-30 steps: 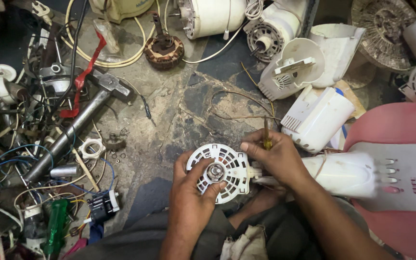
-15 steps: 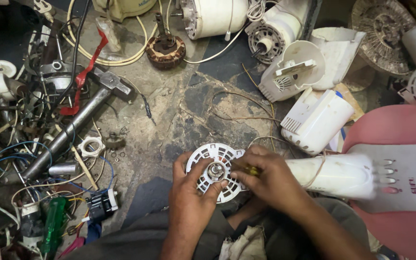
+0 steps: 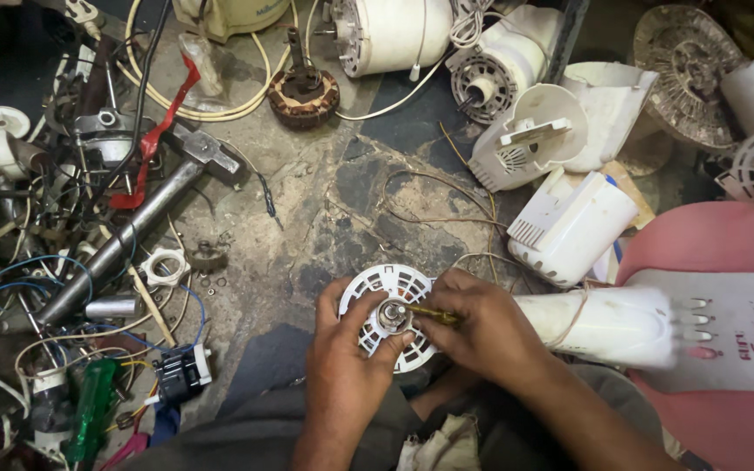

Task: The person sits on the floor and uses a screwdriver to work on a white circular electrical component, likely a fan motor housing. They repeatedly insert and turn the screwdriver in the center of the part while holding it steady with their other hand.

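While the tool stood upright at the rim of the white round motor cover (image 3: 392, 316) a second ago, it now lies level, its yellowish shaft (image 3: 434, 312) pointing left into the metal hub at the cover's middle. The right hand (image 3: 482, 330) has dropped from the cover's upper right edge to its right side and is closed around the tool, fingers curled over the handle. The left hand (image 3: 348, 366) stays at the lower left of the cover, gripping its rim with the thumb pressed near the hub. The cover sits low in the middle of the frame, above the person's lap, joined on the right to a white fan neck (image 3: 604, 324) that runs to a pink fan base (image 3: 726, 253) at the right edge.

Bare stone floor (image 3: 325, 201) opens above the hands in the middle of the frame, crossed only by thin loose wires (image 3: 429, 187). On the left it is hemmed in by a hammer (image 3: 133, 231) lying aslant among tangled cables, with a green-handled screwdriver (image 3: 91, 410) at the lower left. Along the top lie a copper-wound coil (image 3: 304, 92) and white motor housings (image 3: 394, 35); at the upper right white plastic casings (image 3: 569, 222) crowd close to the fan neck.
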